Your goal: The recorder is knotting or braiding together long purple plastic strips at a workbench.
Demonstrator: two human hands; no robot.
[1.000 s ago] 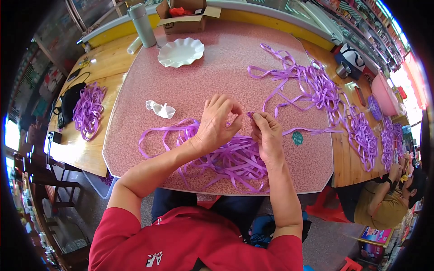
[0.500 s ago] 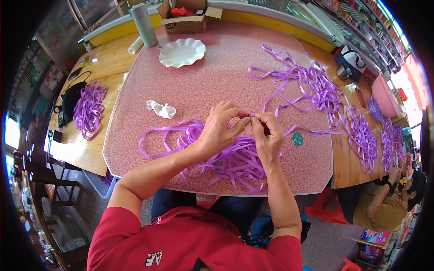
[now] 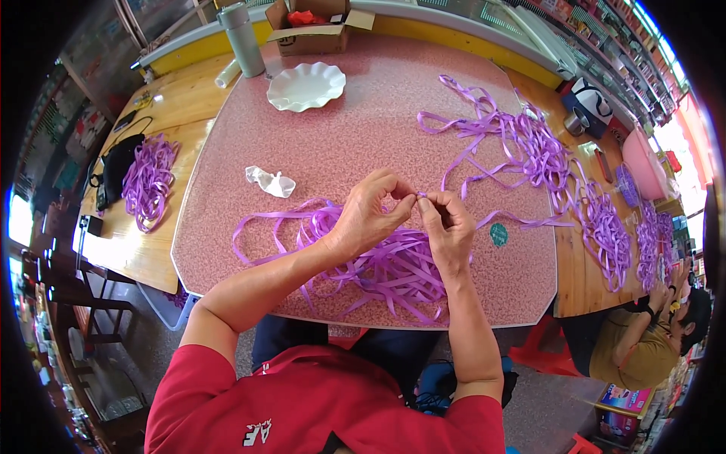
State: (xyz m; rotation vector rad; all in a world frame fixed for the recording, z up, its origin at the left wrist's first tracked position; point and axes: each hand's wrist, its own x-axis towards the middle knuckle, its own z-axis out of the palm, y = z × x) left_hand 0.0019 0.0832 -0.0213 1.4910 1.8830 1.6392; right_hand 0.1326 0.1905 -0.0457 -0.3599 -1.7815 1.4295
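Ribbon (image 3: 423, 194), purple and narrow, shows as a tiny piece between the fingertips of both hands, held up over the pink table (image 3: 363, 136). The left hand (image 3: 370, 214) pinches it from one side, thumb and forefinger brought together at the tips and bowed into a ring. The right hand (image 3: 449, 225) pinches it from the other, thumb against a bent forefinger; the fingertips cover most of the piece, so its exact shape there cannot be told.

A second ago the hands stood apart: the right alone held the piece, and the left hung beside it with its other fingers raised and its thumb and forefinger parted. By half a second ago they had met, and since then their pose has hardly changed.

The heap (image 3: 401, 266) of the same purple strips below the hands lies as before, near the front edge. The tangle (image 3: 538, 151) at the right, the crumpled wrapper (image 3: 271, 182) and the white plate (image 3: 306, 86) also keep their places.
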